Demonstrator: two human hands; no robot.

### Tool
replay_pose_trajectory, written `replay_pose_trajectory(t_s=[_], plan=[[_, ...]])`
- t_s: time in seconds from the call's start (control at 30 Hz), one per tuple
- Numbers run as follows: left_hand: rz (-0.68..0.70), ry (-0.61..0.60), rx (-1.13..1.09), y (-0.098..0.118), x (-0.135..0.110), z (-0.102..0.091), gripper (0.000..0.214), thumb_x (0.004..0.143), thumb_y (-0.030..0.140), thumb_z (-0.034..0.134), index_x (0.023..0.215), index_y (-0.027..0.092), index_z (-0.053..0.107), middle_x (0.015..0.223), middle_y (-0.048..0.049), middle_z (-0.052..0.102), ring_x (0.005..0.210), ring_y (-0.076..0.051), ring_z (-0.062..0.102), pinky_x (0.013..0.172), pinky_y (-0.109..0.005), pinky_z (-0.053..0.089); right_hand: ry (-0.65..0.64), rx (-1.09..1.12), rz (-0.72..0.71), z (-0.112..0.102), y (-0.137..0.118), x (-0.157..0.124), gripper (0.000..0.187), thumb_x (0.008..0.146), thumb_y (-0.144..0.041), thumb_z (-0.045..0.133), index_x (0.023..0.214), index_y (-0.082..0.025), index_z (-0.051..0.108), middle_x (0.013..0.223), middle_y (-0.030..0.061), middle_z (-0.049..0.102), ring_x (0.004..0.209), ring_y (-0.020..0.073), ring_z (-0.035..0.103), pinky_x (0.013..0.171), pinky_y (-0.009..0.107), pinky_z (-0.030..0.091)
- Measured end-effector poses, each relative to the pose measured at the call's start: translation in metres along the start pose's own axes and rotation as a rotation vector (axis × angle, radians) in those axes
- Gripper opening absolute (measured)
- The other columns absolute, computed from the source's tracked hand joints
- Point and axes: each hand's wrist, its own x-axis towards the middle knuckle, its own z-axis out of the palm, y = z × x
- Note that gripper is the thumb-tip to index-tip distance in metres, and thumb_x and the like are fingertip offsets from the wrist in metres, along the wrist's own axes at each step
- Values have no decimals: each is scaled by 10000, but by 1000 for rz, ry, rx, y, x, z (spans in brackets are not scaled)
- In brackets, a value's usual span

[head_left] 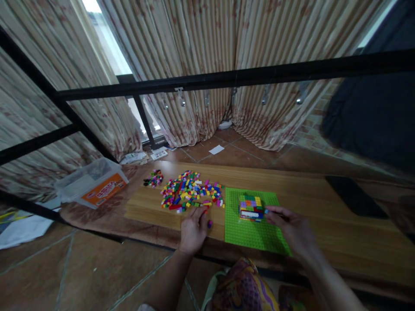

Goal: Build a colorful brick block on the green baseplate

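Observation:
A small block structure of multicoloured toy bricks (250,206) stands on a green studded baseplate (235,231), with a white brick along its near side. My right hand (293,226) is beside it on the right, thumb and forefinger pinching a small light blue brick (266,211). At the near edge of a spread of loose bricks (188,188), my left hand (193,231) has its fingers curled, with a small red brick (206,210) at the fingertips. A dark blue and purple brick (210,224) lies just right of the left thumb.
The wooden board (304,190) carries everything, with a black flat device (355,196) on its right. A smaller brick cluster (153,178) lies far left. Beyond the left end is a clear plastic tub (94,181) with an orange label. A black metal bar (207,82) crosses before the curtains.

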Motion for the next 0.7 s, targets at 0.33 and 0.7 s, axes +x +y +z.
replay_pose_trajectory(t_s=[0.33,0.7], plan=[[22,-52,-57,6,-21,-3,108,814,251,614,913,221,644,942,-63,652,914,-199,605,824,-313,490,69,-46,7,1,-7,0,296,543,-384,734,784,-212,729,725,44,745,745,254,697,676,336,522],[-144,33,169,13,-1,13,166,907,251,501,972,245,654,974,-26,685,870,-172,640,736,-263,461,143,169,-41,3,-5,2,351,530,-382,808,802,-177,723,734,40,734,704,205,684,680,334,538]])
